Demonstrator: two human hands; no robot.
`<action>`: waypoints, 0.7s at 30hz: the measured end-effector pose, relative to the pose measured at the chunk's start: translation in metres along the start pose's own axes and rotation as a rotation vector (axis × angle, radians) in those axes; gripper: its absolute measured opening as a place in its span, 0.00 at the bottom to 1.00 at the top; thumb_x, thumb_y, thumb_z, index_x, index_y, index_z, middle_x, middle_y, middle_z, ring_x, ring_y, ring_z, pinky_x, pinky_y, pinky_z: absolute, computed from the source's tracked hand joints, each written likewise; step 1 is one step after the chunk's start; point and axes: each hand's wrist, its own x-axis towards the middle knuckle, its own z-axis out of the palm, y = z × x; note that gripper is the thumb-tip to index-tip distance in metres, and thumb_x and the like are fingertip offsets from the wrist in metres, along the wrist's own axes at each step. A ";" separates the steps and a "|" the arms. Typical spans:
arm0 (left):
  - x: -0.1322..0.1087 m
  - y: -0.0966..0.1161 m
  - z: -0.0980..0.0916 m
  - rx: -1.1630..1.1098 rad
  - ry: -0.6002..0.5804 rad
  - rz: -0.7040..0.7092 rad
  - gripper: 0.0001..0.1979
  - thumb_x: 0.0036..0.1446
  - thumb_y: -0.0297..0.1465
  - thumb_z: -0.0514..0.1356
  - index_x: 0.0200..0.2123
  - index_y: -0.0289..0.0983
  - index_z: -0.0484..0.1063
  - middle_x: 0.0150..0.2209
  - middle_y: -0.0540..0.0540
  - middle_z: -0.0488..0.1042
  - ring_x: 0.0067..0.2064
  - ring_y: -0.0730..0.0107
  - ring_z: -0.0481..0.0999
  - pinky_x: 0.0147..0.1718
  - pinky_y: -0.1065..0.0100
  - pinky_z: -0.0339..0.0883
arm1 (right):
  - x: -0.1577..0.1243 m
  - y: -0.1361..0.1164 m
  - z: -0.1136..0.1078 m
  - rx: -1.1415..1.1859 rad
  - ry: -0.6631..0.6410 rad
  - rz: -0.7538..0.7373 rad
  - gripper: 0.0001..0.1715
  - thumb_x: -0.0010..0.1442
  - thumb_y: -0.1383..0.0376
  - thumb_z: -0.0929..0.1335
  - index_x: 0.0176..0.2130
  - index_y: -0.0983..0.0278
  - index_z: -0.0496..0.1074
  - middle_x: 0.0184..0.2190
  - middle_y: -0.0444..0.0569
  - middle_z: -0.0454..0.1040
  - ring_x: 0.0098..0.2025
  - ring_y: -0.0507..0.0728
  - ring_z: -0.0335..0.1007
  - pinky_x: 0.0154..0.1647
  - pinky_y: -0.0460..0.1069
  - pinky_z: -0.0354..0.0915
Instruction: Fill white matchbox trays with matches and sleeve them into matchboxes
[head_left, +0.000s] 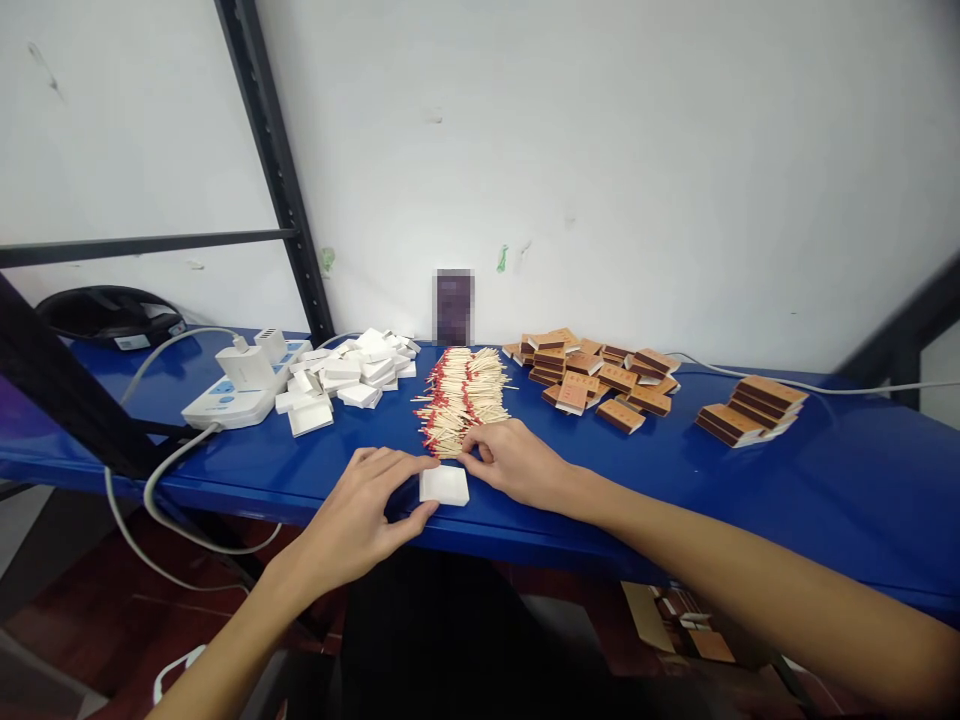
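Note:
A small white matchbox tray [444, 486] lies at the front edge of the blue table, its open side up. My left hand [375, 497] grips it from the left, index finger on the far side and thumb on the near corner. Just beyond it is a heap of red-tipped matches [465, 390]. My right hand [517, 462] is closed at the near right edge of this heap, fingertips pinched on matches; how many is hidden by the fingers.
White empty matchbox trays [352, 365] are heaped on the left, beside a power strip [232, 398] with cables. Brown matchboxes [592, 375] lie piled to the right, and several more are stacked [754, 408] farther right. A blurred dark rectangle [455, 307] stands by the wall.

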 end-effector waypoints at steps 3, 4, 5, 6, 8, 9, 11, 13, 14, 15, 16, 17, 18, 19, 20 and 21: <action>-0.001 0.000 -0.001 0.029 -0.035 0.009 0.18 0.63 0.37 0.59 0.55 0.42 0.67 0.48 0.46 0.77 0.48 0.61 0.74 0.52 0.56 0.59 | -0.004 0.001 -0.005 -0.006 -0.033 0.045 0.06 0.61 0.67 0.68 0.32 0.64 0.74 0.20 0.41 0.67 0.24 0.50 0.60 0.28 0.45 0.53; -0.001 0.000 -0.002 0.032 -0.055 0.006 0.18 0.63 0.37 0.59 0.55 0.42 0.67 0.48 0.46 0.77 0.49 0.61 0.74 0.52 0.56 0.59 | -0.005 0.001 -0.007 0.001 -0.046 0.059 0.05 0.60 0.67 0.68 0.32 0.64 0.74 0.20 0.41 0.67 0.24 0.49 0.60 0.28 0.45 0.53; -0.001 0.001 -0.002 0.035 -0.073 0.001 0.18 0.63 0.38 0.59 0.55 0.42 0.68 0.48 0.47 0.77 0.49 0.60 0.74 0.52 0.56 0.59 | -0.005 0.001 -0.008 0.009 -0.053 0.068 0.04 0.60 0.68 0.68 0.32 0.65 0.73 0.20 0.40 0.66 0.23 0.49 0.59 0.28 0.45 0.53; -0.001 0.002 -0.003 0.037 -0.089 -0.006 0.17 0.63 0.38 0.59 0.54 0.43 0.68 0.48 0.47 0.77 0.49 0.60 0.74 0.51 0.57 0.59 | -0.006 0.002 -0.009 0.018 -0.060 0.073 0.03 0.60 0.68 0.68 0.32 0.65 0.73 0.20 0.40 0.66 0.23 0.49 0.58 0.28 0.45 0.53; 0.001 0.005 -0.005 0.035 -0.120 -0.011 0.16 0.63 0.39 0.59 0.53 0.43 0.70 0.48 0.47 0.77 0.50 0.60 0.73 0.52 0.57 0.59 | -0.006 0.002 -0.010 0.035 -0.072 0.064 0.03 0.59 0.69 0.68 0.32 0.65 0.72 0.20 0.39 0.65 0.22 0.48 0.56 0.28 0.45 0.53; 0.002 0.005 -0.006 0.030 -0.131 -0.008 0.16 0.63 0.39 0.59 0.52 0.43 0.71 0.48 0.47 0.77 0.50 0.60 0.73 0.52 0.57 0.59 | -0.006 0.003 -0.010 0.039 -0.074 0.054 0.04 0.59 0.69 0.68 0.31 0.65 0.72 0.20 0.39 0.64 0.22 0.48 0.56 0.28 0.44 0.53; 0.006 0.006 -0.011 0.012 -0.139 -0.001 0.17 0.61 0.40 0.61 0.52 0.43 0.71 0.50 0.46 0.75 0.52 0.60 0.72 0.54 0.58 0.60 | -0.005 0.004 -0.010 0.040 -0.077 0.035 0.04 0.59 0.70 0.67 0.31 0.65 0.72 0.19 0.38 0.64 0.22 0.48 0.56 0.28 0.44 0.53; 0.010 0.005 -0.016 -0.014 -0.113 -0.018 0.21 0.59 0.41 0.62 0.54 0.43 0.71 0.50 0.46 0.73 0.51 0.59 0.72 0.51 0.60 0.63 | -0.005 0.006 -0.009 0.042 -0.078 0.018 0.05 0.59 0.70 0.67 0.31 0.65 0.71 0.19 0.38 0.64 0.22 0.48 0.56 0.28 0.44 0.53; 0.012 0.004 -0.018 -0.033 -0.087 -0.035 0.21 0.59 0.41 0.61 0.55 0.43 0.71 0.49 0.45 0.73 0.48 0.61 0.72 0.48 0.61 0.65 | -0.005 0.007 -0.010 0.047 -0.079 0.009 0.05 0.59 0.70 0.67 0.31 0.65 0.71 0.19 0.38 0.64 0.22 0.48 0.56 0.28 0.44 0.53; 0.014 0.003 -0.020 -0.055 -0.052 -0.053 0.19 0.60 0.40 0.60 0.54 0.43 0.71 0.46 0.45 0.73 0.44 0.63 0.72 0.44 0.63 0.66 | -0.005 0.007 -0.010 0.054 -0.080 -0.002 0.05 0.60 0.70 0.66 0.31 0.65 0.71 0.19 0.38 0.64 0.22 0.48 0.56 0.28 0.44 0.53; 0.017 0.001 -0.021 -0.079 -0.002 -0.072 0.17 0.61 0.40 0.59 0.52 0.42 0.73 0.41 0.46 0.73 0.40 0.65 0.72 0.40 0.65 0.66 | -0.005 0.008 -0.010 0.062 -0.083 -0.014 0.05 0.60 0.70 0.66 0.31 0.65 0.71 0.19 0.38 0.63 0.21 0.48 0.56 0.27 0.44 0.53; 0.019 -0.001 -0.021 -0.101 0.066 -0.085 0.15 0.62 0.39 0.57 0.49 0.40 0.74 0.36 0.47 0.71 0.35 0.67 0.70 0.36 0.67 0.65 | -0.005 0.009 -0.011 0.068 -0.086 -0.024 0.06 0.60 0.70 0.66 0.31 0.65 0.70 0.18 0.37 0.63 0.21 0.48 0.56 0.27 0.44 0.53; 0.021 -0.003 -0.021 -0.118 0.148 -0.095 0.14 0.63 0.38 0.56 0.45 0.39 0.76 0.31 0.49 0.69 0.32 0.69 0.68 0.33 0.68 0.63 | -0.006 0.010 -0.012 0.076 -0.088 -0.034 0.06 0.60 0.70 0.66 0.31 0.65 0.70 0.18 0.37 0.63 0.21 0.48 0.55 0.27 0.44 0.53; 0.024 -0.005 -0.020 -0.128 0.237 -0.103 0.13 0.63 0.38 0.56 0.41 0.38 0.76 0.27 0.51 0.66 0.29 0.71 0.66 0.31 0.69 0.61 | -0.006 0.012 -0.012 0.085 -0.090 -0.042 0.06 0.60 0.70 0.66 0.30 0.64 0.70 0.18 0.37 0.62 0.21 0.48 0.55 0.26 0.44 0.53; 0.025 -0.007 -0.018 -0.137 0.318 -0.111 0.12 0.63 0.38 0.56 0.37 0.37 0.76 0.24 0.52 0.64 0.27 0.72 0.63 0.30 0.69 0.59 | -0.007 0.013 -0.013 0.095 -0.092 -0.052 0.06 0.60 0.70 0.66 0.30 0.64 0.69 0.18 0.37 0.62 0.21 0.47 0.55 0.26 0.44 0.53; 0.027 -0.008 -0.016 -0.148 0.375 -0.124 0.13 0.63 0.38 0.56 0.35 0.36 0.76 0.23 0.53 0.63 0.25 0.73 0.61 0.29 0.69 0.58 | -0.007 0.015 -0.013 0.107 -0.091 -0.061 0.05 0.60 0.70 0.66 0.31 0.64 0.69 0.18 0.36 0.62 0.21 0.47 0.55 0.26 0.44 0.53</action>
